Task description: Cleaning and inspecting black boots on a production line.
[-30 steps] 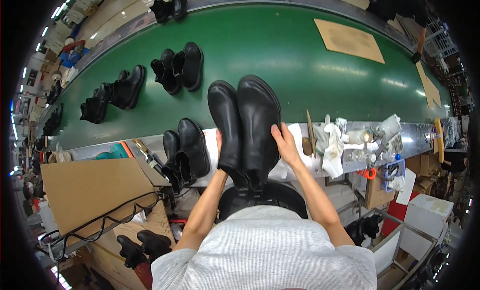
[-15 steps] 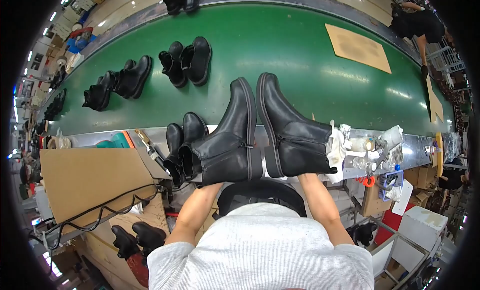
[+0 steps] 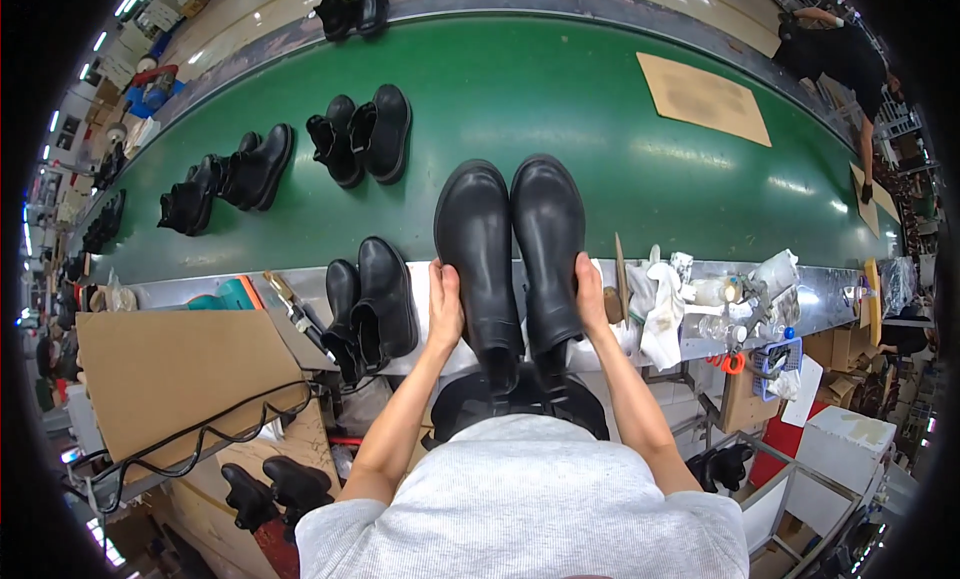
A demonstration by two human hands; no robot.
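Observation:
A pair of black ankle boots is held side by side in front of me, toes pointing away and uppers facing up. My left hand (image 3: 446, 304) grips the outer side of the left boot (image 3: 474, 244), its thumb along the edge. On the other side, my right hand (image 3: 592, 293) holds the outer side of the right boot (image 3: 548, 241). Fingers of both hands are partly hidden by the boots. The shafts point toward my body. Just left of my left hand stands another pair of black boots (image 3: 385, 297) on the metal edge.
Several black boots (image 3: 380, 134) stand on the green conveyor belt (image 3: 480, 89), with a cardboard sheet (image 3: 705, 99) farther right. White cloth (image 3: 662, 314), bottles and orange-handled scissors (image 3: 734, 363) lie right. A cardboard panel (image 3: 185, 379) and coiled black cable are left. Another person (image 3: 835, 54) works far right.
Both boots have been turned from their zipped sides showing to their upper fronts facing up, shafts toward me. My hands, hidden behind them before, now show at their outer sides.

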